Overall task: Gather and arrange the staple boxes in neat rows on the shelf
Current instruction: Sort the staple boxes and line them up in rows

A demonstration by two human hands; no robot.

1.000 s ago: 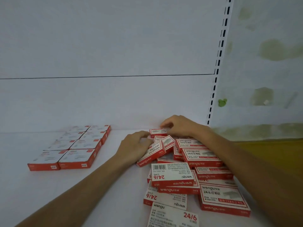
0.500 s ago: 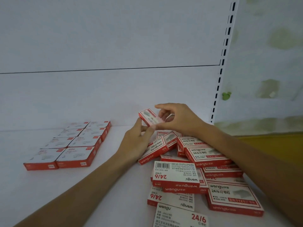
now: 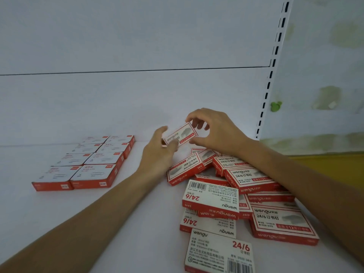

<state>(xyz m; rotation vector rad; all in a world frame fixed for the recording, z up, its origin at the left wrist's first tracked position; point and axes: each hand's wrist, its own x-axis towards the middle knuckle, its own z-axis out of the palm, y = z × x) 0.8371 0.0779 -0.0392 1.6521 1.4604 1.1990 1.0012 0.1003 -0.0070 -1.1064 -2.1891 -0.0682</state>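
— Well, starting with the shelf (image 3: 137,223): white, flat, bare toward the front lip. Any worry there?
— Only of sliding. Looks smooth, so probably lets a nudged box skate toward the edge.
— Then the loose heap (image 3: 210,198) of staple boxes on the right: piled crookedly, partly face down, partly leaning on neighbours.
— Riskiest part. Lies directly under the right forearm (image 3: 295,174); could shed a box or two off the front if brushed during a reach across.
— And the tidy block (image 3: 86,164) at the left, two columns butted side by side?
— Well apart from the heap. Could get knocked askew by a careless set-down. Hard to say whether the same product, with print so blurred.
— Next, the left hand (image 3: 157,154) and right hand (image 3: 218,131).
— Both raised above the back of the heap, sharing one staple box (image 3: 181,134): clear of the shelf, tilted, printed face toward the camera.
— State of the fingers (image 3: 197,112)?
— Curled, pinching that box: right ones on its upper edge and lower right corner, left ones at its left end. Tip-only grip, seemingly mid-turn or mid-handover. Might slip in the swap and drop onto the heap, toppling more; might also end up laid the wrong way round beside the rows.
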